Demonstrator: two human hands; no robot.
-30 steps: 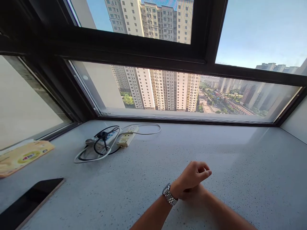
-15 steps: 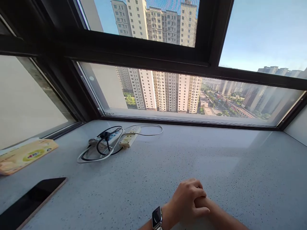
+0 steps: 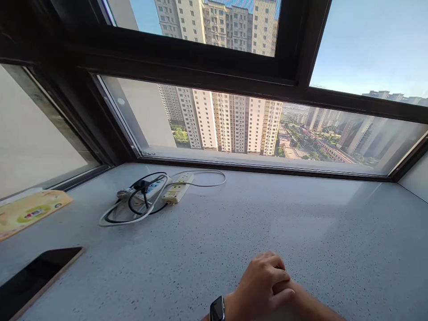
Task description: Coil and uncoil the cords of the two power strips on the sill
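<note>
My left hand [image 3: 262, 281], a smartwatch [image 3: 217, 308] on its wrist, lies over my right hand [image 3: 281, 286] at the bottom of the view. Its fingers and thumb are closed around the right hand. Most of the right hand, its fingers included, is hidden underneath. Both hands rest low over the speckled white sill [image 3: 187, 249], and no tool or other object shows in them.
At the left lies a smartphone [image 3: 38, 278], with a yellow tissue pack [image 3: 36, 211] behind it. Two power strips [image 3: 179, 189] with tangled black and white cables [image 3: 133, 220] sit near the dark window frame [image 3: 207, 162]. Tall buildings stand outside.
The view has shifted slightly, so the phone, tissue pack and power strips appear a little further left. My hands keep the same clasp.
</note>
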